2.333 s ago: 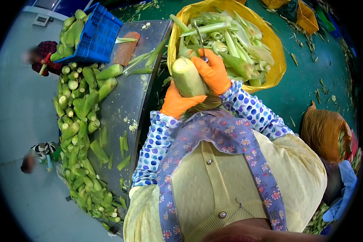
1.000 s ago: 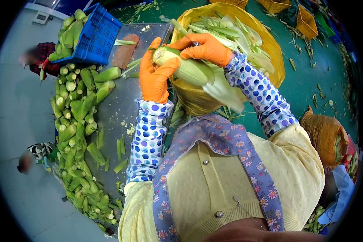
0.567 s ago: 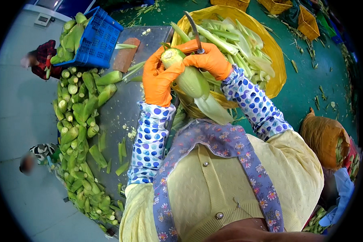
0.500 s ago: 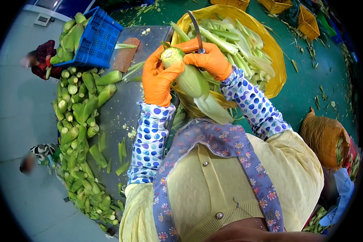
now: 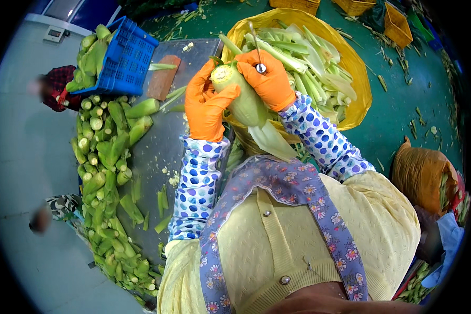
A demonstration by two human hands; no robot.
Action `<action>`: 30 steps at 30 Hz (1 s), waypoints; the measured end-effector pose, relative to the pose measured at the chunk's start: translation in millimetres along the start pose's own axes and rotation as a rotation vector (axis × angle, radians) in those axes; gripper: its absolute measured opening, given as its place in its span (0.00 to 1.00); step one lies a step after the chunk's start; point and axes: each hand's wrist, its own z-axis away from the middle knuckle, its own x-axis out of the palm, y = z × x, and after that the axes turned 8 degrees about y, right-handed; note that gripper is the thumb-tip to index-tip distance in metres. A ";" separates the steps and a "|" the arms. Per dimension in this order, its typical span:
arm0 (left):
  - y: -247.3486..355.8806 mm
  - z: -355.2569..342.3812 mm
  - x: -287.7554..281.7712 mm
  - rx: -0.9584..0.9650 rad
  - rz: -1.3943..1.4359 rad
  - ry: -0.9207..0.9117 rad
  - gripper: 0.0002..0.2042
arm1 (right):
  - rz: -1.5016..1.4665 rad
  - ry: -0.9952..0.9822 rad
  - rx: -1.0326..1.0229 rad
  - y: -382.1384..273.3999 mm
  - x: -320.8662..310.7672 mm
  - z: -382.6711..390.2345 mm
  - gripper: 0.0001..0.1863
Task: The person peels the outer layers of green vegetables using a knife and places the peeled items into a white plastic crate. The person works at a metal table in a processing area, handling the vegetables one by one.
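My left hand point(image 5: 206, 110), in an orange glove, wraps round an ear of corn point(image 5: 244, 107) in its green husk. The ear's pale cut stalk end points away from me, and a loose husk leaf hangs from its near end. My right hand point(image 5: 269, 83), gloved the same, is closed round a small knife with a thin curved metal blade point(image 5: 254, 37) that stands up past the knuckles. Its thumb and fingers press at the husk by the cut end. Most of the knife's handle is hidden in the glove.
A yellow sack point(image 5: 362, 99) of stripped husks stands just beyond my hands. Husked ears lie heaped point(image 5: 102, 183) along the left of the metal table point(image 5: 193, 57), below a tilted blue crate point(image 5: 133, 52). A brown block point(image 5: 164, 78) rests nearby. Two people are at far left.
My right hand has turned and shifted slightly left over the cut end, and the knife blade now looks edge-on. The ear has turned a little in my left hand.
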 end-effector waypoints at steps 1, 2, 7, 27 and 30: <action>0.5 -0.2 -0.8 0.011 0.018 -0.001 0.36 | -0.100 0.022 0.105 0.3 3.3 0.3 0.09; 0.7 0.1 -0.6 0.012 0.031 -0.002 0.36 | -0.200 0.043 0.210 0.4 4.0 -0.1 0.09; -5.0 -2.3 0.3 -0.014 -0.157 0.023 0.38 | -0.021 0.019 0.040 2.5 9.4 1.5 0.12; -5.4 -34.3 -105.3 0.107 0.373 0.371 0.25 | 0.108 0.600 0.266 96.0 -141.8 -146.8 0.16; -7.7 -34.4 -91.0 0.063 0.371 0.132 0.28 | 0.611 0.369 -0.327 52.8 -125.3 -119.1 0.18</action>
